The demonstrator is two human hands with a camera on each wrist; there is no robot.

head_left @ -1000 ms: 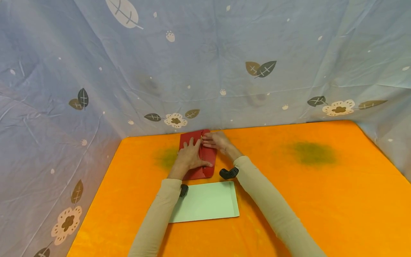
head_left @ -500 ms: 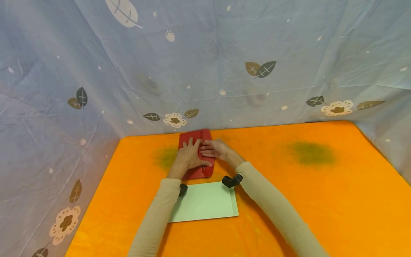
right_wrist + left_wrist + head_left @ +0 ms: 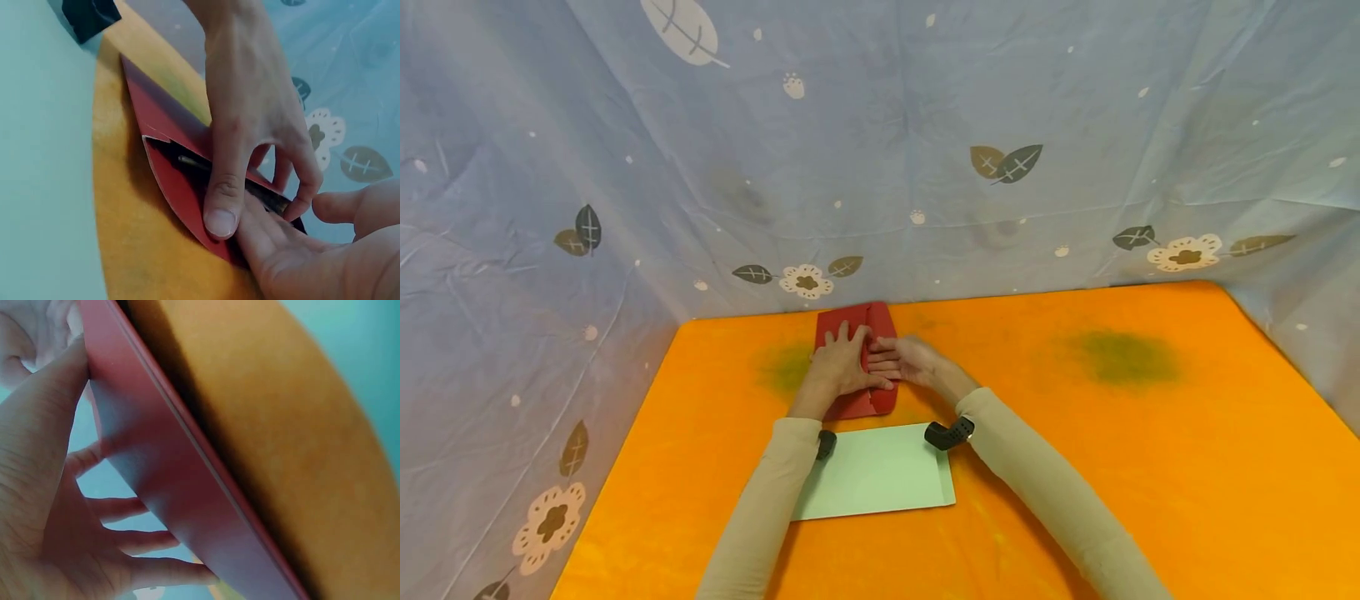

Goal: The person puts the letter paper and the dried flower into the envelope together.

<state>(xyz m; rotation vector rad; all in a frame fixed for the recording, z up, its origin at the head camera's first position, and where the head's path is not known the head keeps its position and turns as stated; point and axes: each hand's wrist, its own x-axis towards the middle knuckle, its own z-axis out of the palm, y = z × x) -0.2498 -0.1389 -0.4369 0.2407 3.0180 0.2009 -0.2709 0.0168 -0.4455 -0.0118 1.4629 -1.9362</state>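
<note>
A red envelope (image 3: 882,401) lies at the back of the table, its long mouth gaping on the right side. My left hand (image 3: 838,364) presses on it with spread fingers, the thumb and index finger on either side of the mouth. In the right wrist view, the left thumb (image 3: 221,212) lies on the lower red flap. My right hand (image 3: 913,360) has its straight fingers in the mouth, palm turned up; the fingertips are hidden inside. Within the dark opening shows a thin rod with a dull metallic end (image 3: 187,162).
A mint green rectangular piece (image 3: 880,475) with a folded right edge lies in front of the red envelope, below both wrists. An orange cloth (image 3: 1075,467) covers the table. Blue patterned curtains (image 3: 850,150) stand at the back and sides.
My right hand has slid from the far end of the envelope's mouth towards its middle, its palm turning upward. The left hand and the green piece stay in place.
</note>
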